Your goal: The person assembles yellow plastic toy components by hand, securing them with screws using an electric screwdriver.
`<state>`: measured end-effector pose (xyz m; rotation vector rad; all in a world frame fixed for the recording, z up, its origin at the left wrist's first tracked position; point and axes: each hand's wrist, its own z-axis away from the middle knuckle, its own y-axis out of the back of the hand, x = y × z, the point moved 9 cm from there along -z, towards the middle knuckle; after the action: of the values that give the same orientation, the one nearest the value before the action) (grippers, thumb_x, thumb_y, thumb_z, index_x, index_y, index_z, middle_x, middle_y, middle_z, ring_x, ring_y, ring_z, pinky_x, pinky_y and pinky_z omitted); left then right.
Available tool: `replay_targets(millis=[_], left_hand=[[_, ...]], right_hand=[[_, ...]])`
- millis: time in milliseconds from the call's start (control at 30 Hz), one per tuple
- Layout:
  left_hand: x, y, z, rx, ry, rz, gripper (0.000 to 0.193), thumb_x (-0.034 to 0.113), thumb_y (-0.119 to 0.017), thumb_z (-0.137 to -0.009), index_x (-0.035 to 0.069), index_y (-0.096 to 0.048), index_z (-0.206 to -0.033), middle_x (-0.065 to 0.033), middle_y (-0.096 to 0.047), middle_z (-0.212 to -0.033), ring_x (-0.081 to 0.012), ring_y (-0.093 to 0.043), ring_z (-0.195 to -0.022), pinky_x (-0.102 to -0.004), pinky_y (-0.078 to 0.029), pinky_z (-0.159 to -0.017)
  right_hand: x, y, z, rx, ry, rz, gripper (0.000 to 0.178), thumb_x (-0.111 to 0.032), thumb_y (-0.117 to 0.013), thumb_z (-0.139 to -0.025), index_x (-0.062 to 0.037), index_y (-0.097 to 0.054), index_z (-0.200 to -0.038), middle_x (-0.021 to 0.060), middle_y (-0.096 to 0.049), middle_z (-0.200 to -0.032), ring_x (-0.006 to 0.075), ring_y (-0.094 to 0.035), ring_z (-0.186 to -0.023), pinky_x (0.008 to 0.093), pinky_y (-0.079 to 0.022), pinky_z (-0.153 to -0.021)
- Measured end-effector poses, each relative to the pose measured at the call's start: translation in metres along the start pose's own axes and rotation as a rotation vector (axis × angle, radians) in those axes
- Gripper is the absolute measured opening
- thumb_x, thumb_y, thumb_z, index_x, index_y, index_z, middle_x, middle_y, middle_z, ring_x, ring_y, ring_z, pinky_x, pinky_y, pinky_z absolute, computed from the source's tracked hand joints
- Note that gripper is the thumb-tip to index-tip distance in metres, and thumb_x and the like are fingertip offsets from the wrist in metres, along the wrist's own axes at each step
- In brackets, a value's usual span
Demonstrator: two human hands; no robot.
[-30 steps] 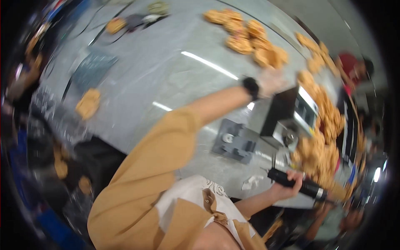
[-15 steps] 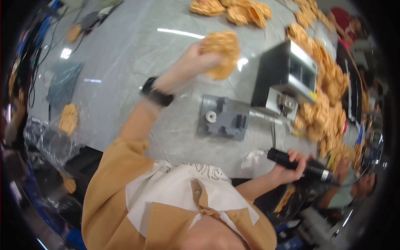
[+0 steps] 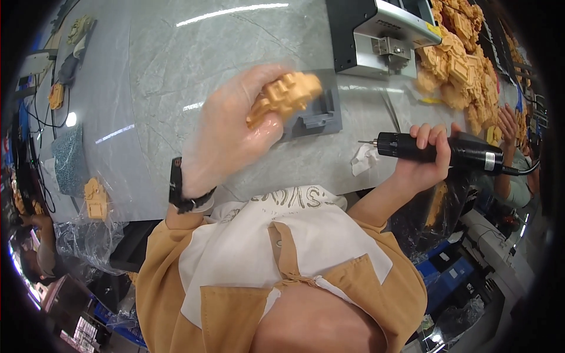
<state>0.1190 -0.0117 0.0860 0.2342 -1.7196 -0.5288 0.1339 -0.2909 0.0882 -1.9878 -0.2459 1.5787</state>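
Observation:
My left hand (image 3: pixel 235 115) is closed around an orange moulded plastic part (image 3: pixel 287 95) with knobbly relief. It holds the part above a grey fixture block (image 3: pixel 321 115), hiding most of that block. In my right hand (image 3: pixel 428 154) is a black electric screwdriver (image 3: pixel 471 152), gripped around its body. Its thin bit points left, over a crumpled white scrap of paper (image 3: pixel 364 159) near the table's front edge.
A black and silver screw feeder (image 3: pixel 376 41) stands behind the fixture. Many orange parts (image 3: pixel 462 65) are heaped at the right. Far left lie a teal foam sheet (image 3: pixel 69 165) and another orange part (image 3: pixel 95 199). Another person's hand (image 3: pixel 507 122) shows at the right.
My left hand has brought the orange part nearer, from the far side of the table to above the fixture. The screwdriver in my right hand has swung roughly level. The view has also shifted.

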Motion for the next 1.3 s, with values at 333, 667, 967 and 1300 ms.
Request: replay_targets(millis=[333,667,967,1300], left_hand=[[-0.045,-0.035,0.014,0.33,0.479,1.582,0.052,-0.004,-0.048,-0.076,0.002,-0.033,-0.125,-0.0114,-0.046,-0.122,-0.0208,-0.051,-0.106,-0.0318,-0.041,-0.091],[-0.036,-0.035,0.039,0.308,0.22,-0.387,0.078,0.041,-0.078,-0.059,0.002,-0.039,-0.115,-0.0199,-0.036,-0.119,-0.0328,-0.031,-0.117,-0.0455,-0.031,-0.093],[-0.008,-0.038,-0.012,0.061,-0.057,-0.385,0.06,0.028,-0.069,-0.064,0.011,-0.046,-0.117,-0.0107,-0.046,-0.11,-0.0302,-0.042,-0.103,-0.043,-0.033,-0.086],[-0.031,-0.035,-0.028,0.118,0.093,-0.079,0.027,0.011,-0.058,-0.064,0.006,-0.05,-0.089,-0.0085,-0.053,-0.093,-0.0248,-0.05,-0.085,-0.0363,-0.041,-0.074]], right_hand=[[0.0,0.007,0.003,0.003,-0.014,-0.043,0.034,-0.004,-0.048,-0.079,-0.0067,-0.044,-0.113,0.0025,-0.039,-0.066,0.0134,-0.04,-0.056,0.0319,-0.036,-0.063],[0.017,-0.008,0.0,-0.011,-0.059,-0.014,0.037,-0.004,-0.049,-0.078,-0.0064,-0.041,-0.113,0.0018,-0.039,-0.062,0.0138,-0.041,-0.053,0.0326,-0.037,-0.061],[0.013,-0.002,0.003,-0.016,-0.049,-0.008,0.035,-0.004,-0.049,-0.079,-0.0068,-0.043,-0.113,0.0025,-0.04,-0.066,0.014,-0.041,-0.057,0.0326,-0.036,-0.063],[0.004,0.008,0.003,0.003,-0.011,-0.011,0.033,-0.004,-0.048,-0.08,-0.0071,-0.045,-0.113,0.0031,-0.041,-0.067,0.0139,-0.04,-0.06,0.033,-0.036,-0.066]])
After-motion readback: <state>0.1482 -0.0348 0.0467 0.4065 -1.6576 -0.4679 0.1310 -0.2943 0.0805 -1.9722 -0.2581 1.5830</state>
